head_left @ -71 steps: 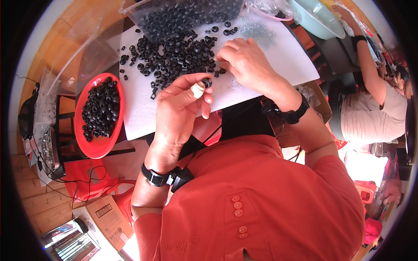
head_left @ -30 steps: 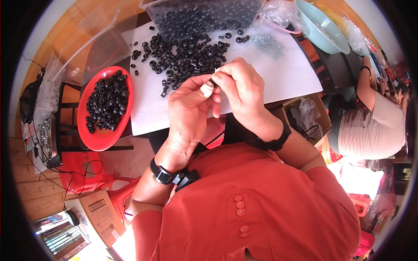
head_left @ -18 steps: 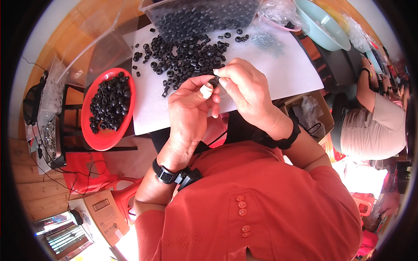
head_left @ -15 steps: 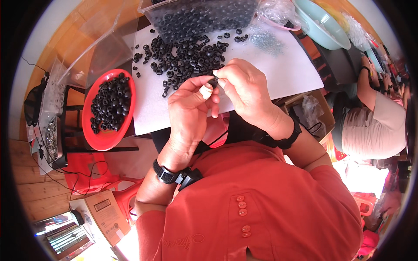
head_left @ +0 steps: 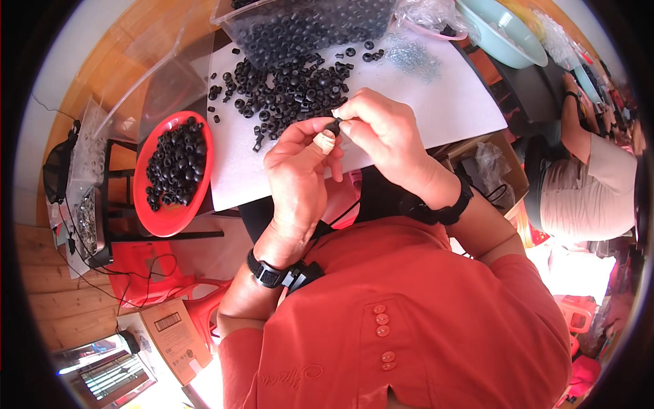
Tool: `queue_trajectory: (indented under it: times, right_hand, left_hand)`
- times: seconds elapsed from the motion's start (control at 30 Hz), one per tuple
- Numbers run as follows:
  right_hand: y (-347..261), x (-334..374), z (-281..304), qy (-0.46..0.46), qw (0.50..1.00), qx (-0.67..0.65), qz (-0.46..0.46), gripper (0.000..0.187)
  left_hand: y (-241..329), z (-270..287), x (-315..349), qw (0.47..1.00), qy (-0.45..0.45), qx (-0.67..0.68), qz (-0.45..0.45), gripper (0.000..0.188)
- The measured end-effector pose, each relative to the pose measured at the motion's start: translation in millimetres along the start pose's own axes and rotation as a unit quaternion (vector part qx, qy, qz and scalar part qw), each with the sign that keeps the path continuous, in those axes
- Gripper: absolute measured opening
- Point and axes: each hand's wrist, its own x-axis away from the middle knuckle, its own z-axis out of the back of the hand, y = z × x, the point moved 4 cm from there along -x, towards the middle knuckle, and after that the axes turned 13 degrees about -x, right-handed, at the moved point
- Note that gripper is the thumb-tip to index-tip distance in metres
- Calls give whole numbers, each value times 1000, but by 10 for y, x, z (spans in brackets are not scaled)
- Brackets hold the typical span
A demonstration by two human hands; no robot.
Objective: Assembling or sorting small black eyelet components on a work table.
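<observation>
My left hand pinches a small black plastic part between thumb and index finger, and a whitish wrap covers the thumb's tip. Close against it, the fingertips of my right hand are pressed together at the same black part; whether they hold a separate tiny piece is hidden. Both hands are over the near edge of the white tabletop. Just beyond them lies a loose pile of small black plastic parts, some round and some like short tubes.
A clear bin of black parts stands at the back. Small shiny clear or metal bits lie to its right. At the left is a red oval bowl of black parts. A pale blue basin and another person are at the right.
Both hands stay together at the black part, with only a slight shift of the fingers. The whole view has moved a little.
</observation>
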Motion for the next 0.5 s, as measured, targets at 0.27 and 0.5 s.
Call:
queue_trajectory:
  times: [0.27,0.5]
  right_hand:
    - [109,-5,-21,-1,988,-143,-51,5]
    - [10,5,-80,-7,996,3,94,14]
  left_hand:
    - [-13,60,-31,999,-17,-5,28,20]
    - [-12,46,-55,999,0,20,33,17]
